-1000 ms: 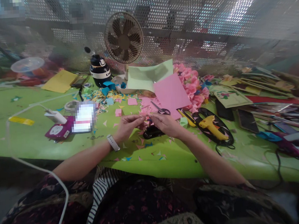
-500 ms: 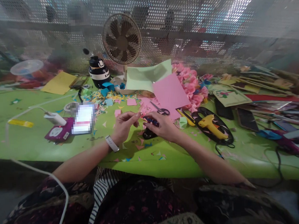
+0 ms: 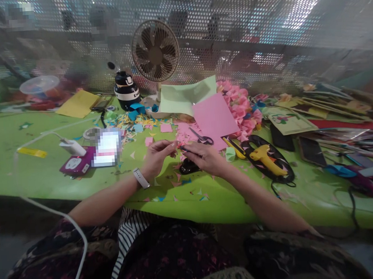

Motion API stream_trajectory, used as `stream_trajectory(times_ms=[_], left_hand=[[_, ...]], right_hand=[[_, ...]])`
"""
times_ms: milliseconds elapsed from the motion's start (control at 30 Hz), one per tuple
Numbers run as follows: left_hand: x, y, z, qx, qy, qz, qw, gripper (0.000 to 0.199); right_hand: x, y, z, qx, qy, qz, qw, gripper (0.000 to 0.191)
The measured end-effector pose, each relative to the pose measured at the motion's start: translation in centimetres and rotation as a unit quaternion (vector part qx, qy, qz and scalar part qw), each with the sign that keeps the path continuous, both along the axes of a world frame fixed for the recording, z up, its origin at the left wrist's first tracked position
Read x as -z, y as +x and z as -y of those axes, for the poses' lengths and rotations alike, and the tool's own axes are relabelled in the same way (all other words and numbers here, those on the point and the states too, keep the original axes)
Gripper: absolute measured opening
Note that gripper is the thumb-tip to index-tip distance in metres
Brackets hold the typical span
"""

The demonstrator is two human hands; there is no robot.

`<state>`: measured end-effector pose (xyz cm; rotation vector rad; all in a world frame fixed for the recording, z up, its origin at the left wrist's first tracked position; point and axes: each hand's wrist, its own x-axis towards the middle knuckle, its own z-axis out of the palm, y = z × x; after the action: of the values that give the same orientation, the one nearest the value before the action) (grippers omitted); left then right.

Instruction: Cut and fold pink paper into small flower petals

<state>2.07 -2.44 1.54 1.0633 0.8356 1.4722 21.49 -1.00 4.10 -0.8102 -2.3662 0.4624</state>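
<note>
My left hand (image 3: 159,157), with a white watch (image 3: 141,178) at the wrist, is closed in a pinch on a small pink piece of paper (image 3: 179,145), mostly hidden by the fingertips. My right hand (image 3: 206,156) meets it from the right, fingers curled round a slim dark thing whose kind I cannot make out. Below the right hand a shiny black object (image 3: 188,166) lies on the green table. Scissors (image 3: 202,137) rest just beyond, among pink paper scraps (image 3: 186,131), and a pink sheet (image 3: 215,116) leans behind them.
A yellow glue gun (image 3: 268,160) lies on a black stand at right, beside a yellow cutter (image 3: 234,148). Pink paper flowers (image 3: 235,103), a fan (image 3: 155,53) and a black bottle (image 3: 126,92) stand behind. A phone (image 3: 106,147) leans at left near a purple power strip (image 3: 77,161).
My right hand has turned, so its back covers more of the dark thing. The fingertips of both hands stay close together. The whole view has shifted slightly.
</note>
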Motion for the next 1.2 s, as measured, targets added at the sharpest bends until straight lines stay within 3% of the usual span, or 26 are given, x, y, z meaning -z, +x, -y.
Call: stream_trajectory(times_ms=[133, 400, 700, 1200], left_hand=[[-0.2, -0.1, 0.0, -0.009, 0.022, -0.019, 1.0, 0.027], [0.3, -0.1, -0.5, -0.002, 0.026, -0.021, 0.999, 0.024], [0.2, -0.2, -0.6, -0.045, 0.043, -0.056, 0.996, 0.023], [-0.3, 0.2, 0.0, -0.016, 0.027, -0.008, 0.999, 0.025]], right_hand=[[-0.2, -0.2, 0.5, 0.018, -0.003, -0.012, 1.0, 0.039], [0.4, -0.4, 0.2, 0.034, 0.053, -0.056, 0.996, 0.022], [0.6, -0.5, 0.4, 0.038, 0.086, -0.06, 0.994, 0.019], [0.7, -0.2, 0.0, 0.042, 0.046, -0.067, 0.996, 0.023]])
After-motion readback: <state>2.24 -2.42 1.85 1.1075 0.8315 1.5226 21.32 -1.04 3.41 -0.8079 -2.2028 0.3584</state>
